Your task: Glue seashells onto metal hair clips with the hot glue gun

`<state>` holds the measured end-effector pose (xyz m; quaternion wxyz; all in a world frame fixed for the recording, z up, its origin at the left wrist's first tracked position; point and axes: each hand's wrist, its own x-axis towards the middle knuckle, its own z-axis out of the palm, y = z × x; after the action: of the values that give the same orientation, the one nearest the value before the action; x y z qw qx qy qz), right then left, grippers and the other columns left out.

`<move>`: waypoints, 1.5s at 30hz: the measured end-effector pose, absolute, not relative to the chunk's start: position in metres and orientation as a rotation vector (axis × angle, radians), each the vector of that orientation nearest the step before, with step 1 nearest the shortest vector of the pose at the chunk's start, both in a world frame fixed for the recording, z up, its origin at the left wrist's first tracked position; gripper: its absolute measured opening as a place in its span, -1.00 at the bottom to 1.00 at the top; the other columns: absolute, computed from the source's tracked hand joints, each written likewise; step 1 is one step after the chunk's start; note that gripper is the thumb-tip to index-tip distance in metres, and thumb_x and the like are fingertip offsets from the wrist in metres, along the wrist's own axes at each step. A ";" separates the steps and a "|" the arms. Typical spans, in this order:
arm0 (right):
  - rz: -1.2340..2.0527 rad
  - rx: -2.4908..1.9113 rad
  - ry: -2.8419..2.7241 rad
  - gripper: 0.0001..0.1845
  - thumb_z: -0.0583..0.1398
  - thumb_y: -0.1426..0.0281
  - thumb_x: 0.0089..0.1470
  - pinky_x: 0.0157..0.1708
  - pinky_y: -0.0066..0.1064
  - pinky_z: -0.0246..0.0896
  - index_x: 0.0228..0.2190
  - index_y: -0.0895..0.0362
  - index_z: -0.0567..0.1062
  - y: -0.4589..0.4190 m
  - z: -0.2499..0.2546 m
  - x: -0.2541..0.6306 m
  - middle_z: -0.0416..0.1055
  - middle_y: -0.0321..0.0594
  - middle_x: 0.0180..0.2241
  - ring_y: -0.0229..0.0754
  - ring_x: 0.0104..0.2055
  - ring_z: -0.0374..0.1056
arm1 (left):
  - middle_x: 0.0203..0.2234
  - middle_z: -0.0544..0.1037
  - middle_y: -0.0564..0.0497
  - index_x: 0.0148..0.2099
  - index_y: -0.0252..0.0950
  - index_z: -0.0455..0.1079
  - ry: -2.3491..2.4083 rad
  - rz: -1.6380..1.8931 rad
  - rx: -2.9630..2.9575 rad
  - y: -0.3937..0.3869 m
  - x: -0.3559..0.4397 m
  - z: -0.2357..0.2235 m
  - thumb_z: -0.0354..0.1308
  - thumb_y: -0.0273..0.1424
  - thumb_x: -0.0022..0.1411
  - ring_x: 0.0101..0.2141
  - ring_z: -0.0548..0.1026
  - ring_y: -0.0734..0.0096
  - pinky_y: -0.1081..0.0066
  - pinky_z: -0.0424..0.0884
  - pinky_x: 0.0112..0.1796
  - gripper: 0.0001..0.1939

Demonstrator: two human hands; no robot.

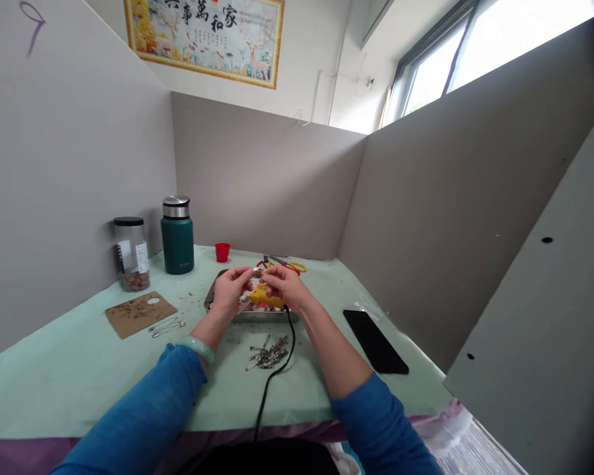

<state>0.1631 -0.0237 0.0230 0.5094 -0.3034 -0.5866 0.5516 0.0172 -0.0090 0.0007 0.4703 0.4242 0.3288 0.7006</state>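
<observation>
Nearest me, a black cord (272,379) runs up from the table's near edge, past a heap of small metal clips (270,353) on the green table cover (69,369). Just beyond, my left hand (229,290) and right hand (284,285) meet above the metal tray (212,297), fingertips pinched together on a small clip piece (257,270) too tiny to make out. A yellow glue gun (264,298) lies in the tray under them. A black phone (375,341) lies toward the right edge, a brown card (139,313) toward the left. Farther back sit scissors (287,264), a red cup (222,251), a green flask (177,235) and a jar (131,254) near the far left corner.
</observation>
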 end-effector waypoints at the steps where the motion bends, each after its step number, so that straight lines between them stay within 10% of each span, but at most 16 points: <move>1: 1.369 -0.716 -1.388 -0.57 0.40 0.24 -0.32 -0.55 -0.56 0.18 -0.43 0.17 0.38 -0.024 0.023 0.162 0.35 -0.42 -0.61 -0.43 -0.61 0.21 | -0.64 0.46 0.06 -0.36 -0.39 0.45 0.804 1.711 1.045 -0.010 0.018 0.001 0.43 -0.24 -0.29 -0.64 0.32 0.56 0.48 0.24 -0.54 -0.56; 45: 1.347 -0.809 -1.182 -0.61 0.34 0.14 -0.20 -0.75 -0.61 0.05 -0.54 0.25 0.47 -0.015 0.012 0.146 0.42 -0.29 -0.61 -0.46 -0.72 0.16 | -0.67 0.45 0.06 -0.37 -0.42 0.47 0.773 1.670 1.061 -0.009 0.019 -0.001 0.45 -0.23 -0.32 -0.64 0.32 0.58 0.51 0.27 -0.54 -0.54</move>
<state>0.1459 -0.0148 0.0124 0.5544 -0.3426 -0.5002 0.5701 0.0186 -0.0092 -0.0005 0.4870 0.4364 0.3178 0.6866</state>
